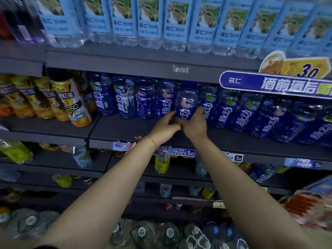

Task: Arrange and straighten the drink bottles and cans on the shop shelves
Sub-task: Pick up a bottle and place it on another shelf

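Both hands close on the lower body of one blue drink bottle [186, 105] on the middle shelf [125, 128]. The left hand [166, 127] curls its fingers against the bottle's left side near the base; the right hand [195, 125] wraps the right side, thumb toward the front. A two-sided grip of this kind probably serves to turn the label forward and seat the bottle square in its row. The bottle stands a little forward of the row of matching blue bottles [242, 112], touching or nearly touching its neighbours. Both forearms reach up and forward, converging at the wrists; a red string [153, 141] circles the left wrist. To the left stand tilted iced-tea bottles [71, 103]; above runs a row of pale-blue water bottles [150, 20]. Price tags [179, 152] line the shelf edge.
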Available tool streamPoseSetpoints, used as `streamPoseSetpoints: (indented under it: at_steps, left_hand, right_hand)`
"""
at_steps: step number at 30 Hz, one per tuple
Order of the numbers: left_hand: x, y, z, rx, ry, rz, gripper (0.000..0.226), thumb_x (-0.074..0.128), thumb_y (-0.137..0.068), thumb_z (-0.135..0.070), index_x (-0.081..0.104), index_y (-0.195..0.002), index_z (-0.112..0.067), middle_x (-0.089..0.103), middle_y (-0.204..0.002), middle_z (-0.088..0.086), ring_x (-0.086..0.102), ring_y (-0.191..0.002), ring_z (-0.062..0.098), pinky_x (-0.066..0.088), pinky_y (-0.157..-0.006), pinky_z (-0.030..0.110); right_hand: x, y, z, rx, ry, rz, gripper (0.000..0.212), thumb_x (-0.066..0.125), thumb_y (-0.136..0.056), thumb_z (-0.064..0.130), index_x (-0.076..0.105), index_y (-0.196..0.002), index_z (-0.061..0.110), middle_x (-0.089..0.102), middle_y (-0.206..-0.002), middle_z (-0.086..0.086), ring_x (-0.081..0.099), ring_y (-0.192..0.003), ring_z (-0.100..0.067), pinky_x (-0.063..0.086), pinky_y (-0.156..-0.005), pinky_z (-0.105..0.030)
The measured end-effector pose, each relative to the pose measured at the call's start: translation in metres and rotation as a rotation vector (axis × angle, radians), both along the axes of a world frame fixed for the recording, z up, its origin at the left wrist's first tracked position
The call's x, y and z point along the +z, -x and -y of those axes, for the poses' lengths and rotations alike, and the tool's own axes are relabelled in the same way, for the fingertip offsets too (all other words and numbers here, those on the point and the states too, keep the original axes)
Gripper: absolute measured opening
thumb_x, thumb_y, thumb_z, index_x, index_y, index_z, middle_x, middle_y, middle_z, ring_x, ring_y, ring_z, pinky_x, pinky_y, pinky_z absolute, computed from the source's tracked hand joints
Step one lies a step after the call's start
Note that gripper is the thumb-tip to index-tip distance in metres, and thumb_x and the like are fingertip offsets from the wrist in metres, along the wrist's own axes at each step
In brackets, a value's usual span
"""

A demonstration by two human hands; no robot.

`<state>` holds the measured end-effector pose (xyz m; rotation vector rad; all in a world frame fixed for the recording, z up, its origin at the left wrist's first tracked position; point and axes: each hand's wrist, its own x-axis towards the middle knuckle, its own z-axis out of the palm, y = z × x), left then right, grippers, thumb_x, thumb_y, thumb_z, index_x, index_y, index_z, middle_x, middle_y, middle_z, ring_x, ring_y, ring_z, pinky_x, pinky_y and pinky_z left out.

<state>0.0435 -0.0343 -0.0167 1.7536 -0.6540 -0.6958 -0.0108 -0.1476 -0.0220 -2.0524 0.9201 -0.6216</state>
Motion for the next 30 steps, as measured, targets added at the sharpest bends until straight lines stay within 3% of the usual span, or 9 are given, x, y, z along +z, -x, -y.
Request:
streamPoseSetpoints:
  at_steps: [2, 7, 10, 13, 15, 19, 23, 26, 30]
  left_hand:
    - [-0.003, -0.004, 0.006, -0.009, -0.02, -0.012, 0.07, 0.058, -0.086, -0.011, 0.036, -0.15, -0.028, 0.052, -0.14, 0.0, 0.05, -0.127, 0.02, 0.041, -0.11, 0.041]
    - [-0.005, -0.009, 0.02, -0.045, 0.017, -0.1, 0.084, 0.054, -0.08, -0.005, 0.023, -0.155, -0.027, 0.04, -0.152, 0.001, 0.043, -0.135, 0.02, 0.04, -0.111, 0.042]
    - [-0.005, -0.007, 0.019, -0.044, 0.029, -0.086, 0.079, 0.051, -0.085, 0.0, 0.025, -0.155, -0.026, 0.035, -0.155, 0.001, 0.038, -0.139, 0.02, 0.037, -0.113, 0.042]
    - [-0.004, 0.003, 0.004, 0.073, 0.067, -0.059, 0.054, 0.053, -0.088, -0.001, 0.05, -0.138, -0.02, 0.058, -0.134, 0.006, 0.054, -0.123, 0.022, 0.045, -0.104, 0.038]
    - [-0.001, 0.016, -0.016, 0.168, 0.112, -0.08, 0.031, 0.051, -0.091, 0.0, 0.062, -0.114, -0.017, 0.068, -0.101, 0.009, 0.065, -0.092, 0.025, 0.052, -0.076, 0.032]
    - [-0.01, 0.043, -0.063, 0.319, 0.14, -0.093, 0.022, 0.047, -0.092, 0.0, 0.064, -0.085, -0.013, 0.061, -0.058, 0.004, 0.055, -0.046, 0.015, 0.04, -0.045, 0.021]
    - [-0.051, 0.055, -0.102, 0.467, 0.009, -0.123, 0.027, 0.05, -0.092, -0.002, 0.062, -0.07, -0.013, 0.054, -0.049, 0.0, 0.047, -0.036, 0.008, 0.035, -0.039, 0.019]
    - [-0.091, 0.063, -0.127, 0.458, -0.128, -0.201, 0.02, 0.049, -0.095, -0.004, 0.064, -0.082, -0.008, 0.055, -0.048, 0.004, 0.049, -0.034, 0.01, 0.035, -0.037, 0.019]
    - [-0.134, 0.055, -0.153, 0.495, -0.191, -0.343, 0.021, 0.049, -0.094, -0.014, 0.069, -0.088, -0.014, 0.066, -0.057, -0.001, 0.062, -0.059, 0.025, 0.051, -0.061, 0.032]
  right_hand:
    - [0.0, -0.003, 0.001, -0.027, -0.009, 0.017, 0.074, 0.077, -0.081, 0.02, 0.031, -0.137, 0.005, 0.033, -0.141, -0.023, 0.055, -0.107, -0.036, 0.04, -0.077, -0.027]
    - [-0.006, -0.003, 0.005, 0.051, -0.048, 0.021, 0.034, 0.062, -0.089, 0.004, 0.046, -0.119, 0.004, 0.05, -0.119, -0.011, 0.054, -0.1, -0.023, 0.039, -0.073, -0.025]
    - [-0.005, 0.008, 0.004, 0.14, -0.089, -0.017, 0.036, 0.052, -0.091, 0.0, 0.052, -0.127, 0.007, 0.056, -0.113, -0.004, 0.054, -0.102, -0.017, 0.042, -0.08, -0.026]
    - [-0.002, 0.02, -0.003, 0.166, -0.062, 0.006, 0.03, 0.052, -0.091, 0.004, 0.06, -0.12, 0.01, 0.062, -0.113, -0.004, 0.057, -0.101, -0.016, 0.044, -0.081, -0.025]
    - [0.0, 0.028, -0.015, 0.195, -0.084, 0.039, 0.019, 0.053, -0.092, 0.008, 0.065, -0.105, 0.013, 0.064, -0.101, 0.001, 0.058, -0.092, -0.013, 0.044, -0.078, -0.024]
    - [-0.004, 0.046, -0.056, 0.381, -0.309, 0.07, 0.016, 0.054, -0.09, 0.012, 0.063, -0.076, 0.013, 0.065, -0.07, -0.005, 0.062, -0.061, -0.017, 0.05, -0.057, -0.028]
    - [-0.045, 0.06, -0.097, 0.542, -0.465, -0.076, 0.027, 0.053, -0.094, 0.016, 0.058, -0.07, 0.004, 0.06, -0.059, -0.013, 0.057, -0.047, -0.022, 0.046, -0.048, -0.027]
    - [-0.093, 0.063, -0.114, 0.585, -0.472, -0.241, 0.025, 0.054, -0.093, 0.015, 0.06, -0.071, 0.005, 0.063, -0.064, -0.015, 0.059, -0.048, -0.022, 0.046, -0.043, -0.024]
    - [-0.136, 0.057, -0.123, 0.533, -0.452, -0.343, 0.01, 0.056, -0.092, 0.018, 0.063, -0.087, 0.016, 0.068, -0.081, -0.011, 0.065, -0.065, -0.022, 0.05, -0.052, -0.03]
